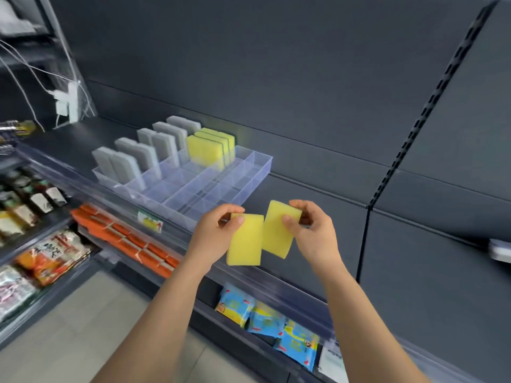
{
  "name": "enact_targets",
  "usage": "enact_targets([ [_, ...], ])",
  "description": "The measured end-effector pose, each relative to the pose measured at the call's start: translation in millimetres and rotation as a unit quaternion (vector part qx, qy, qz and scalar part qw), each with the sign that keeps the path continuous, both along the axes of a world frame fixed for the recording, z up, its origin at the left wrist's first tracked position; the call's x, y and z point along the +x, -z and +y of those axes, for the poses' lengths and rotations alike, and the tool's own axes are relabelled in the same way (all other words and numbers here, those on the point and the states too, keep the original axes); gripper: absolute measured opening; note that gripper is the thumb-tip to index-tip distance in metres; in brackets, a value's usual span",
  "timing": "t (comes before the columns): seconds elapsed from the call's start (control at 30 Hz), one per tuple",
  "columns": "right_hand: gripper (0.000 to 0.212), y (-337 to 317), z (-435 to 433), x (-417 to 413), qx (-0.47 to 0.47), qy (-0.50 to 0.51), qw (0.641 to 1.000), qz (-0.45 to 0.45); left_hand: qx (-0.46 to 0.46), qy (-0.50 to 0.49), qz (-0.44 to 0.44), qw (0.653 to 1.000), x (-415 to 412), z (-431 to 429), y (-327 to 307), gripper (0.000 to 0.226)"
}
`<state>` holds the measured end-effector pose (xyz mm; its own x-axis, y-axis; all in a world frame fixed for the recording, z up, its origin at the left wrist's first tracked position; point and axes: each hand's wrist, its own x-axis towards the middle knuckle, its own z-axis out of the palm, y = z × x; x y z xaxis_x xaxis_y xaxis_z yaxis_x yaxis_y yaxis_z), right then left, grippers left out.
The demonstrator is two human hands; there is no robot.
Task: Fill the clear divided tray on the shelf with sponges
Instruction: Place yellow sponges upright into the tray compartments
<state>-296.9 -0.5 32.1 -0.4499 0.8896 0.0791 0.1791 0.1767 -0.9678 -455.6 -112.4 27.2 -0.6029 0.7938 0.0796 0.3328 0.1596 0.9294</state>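
Observation:
The clear divided tray [249,186] sits on the dark shelf, centre of view. Several grey sponges [125,167] stand upright in its left rows. A few yellow sponges [206,149] stand at the back of a middle row. The right-hand and front compartments hold nothing. My left hand [218,233] grips one yellow sponge [244,241] by its top edge, just in front of the tray's near right corner. My right hand [312,230] grips a second yellow sponge [278,230] beside it. The two held sponges overlap slightly.
The shelf [304,194] runs right of the tray with a dark back panel behind. Lower shelves hold orange packets [124,239], blue packets [265,319] and bottles [33,200] at left. White cables and a power strip [67,102] hang at upper left.

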Motion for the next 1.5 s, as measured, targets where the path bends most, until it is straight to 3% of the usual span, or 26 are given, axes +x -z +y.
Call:
enact_targets([
  [0.27,0.025,-15,-3,-80,0.023,-0.026,0.999,0.011,0.012,-0.021,-0.013,1.0,-76,-8,-12,0.014],
  [0.5,0.035,-16,24,-153,0.052,-0.029,0.998,-0.013,0.015,-0.011,-0.034,0.999,-143,8,-19,0.026],
  [0.87,0.029,-24,84,-254,0.091,-0.007,0.996,-0.018,-0.014,-0.021,0.07,0.997,-247,63,-35,0.031],
  [1.5,0.031,-10,112,-328,0.205,0.051,0.951,-0.227,-0.03,0.048,0.167,0.984,-331,115,-55,0.032],
])
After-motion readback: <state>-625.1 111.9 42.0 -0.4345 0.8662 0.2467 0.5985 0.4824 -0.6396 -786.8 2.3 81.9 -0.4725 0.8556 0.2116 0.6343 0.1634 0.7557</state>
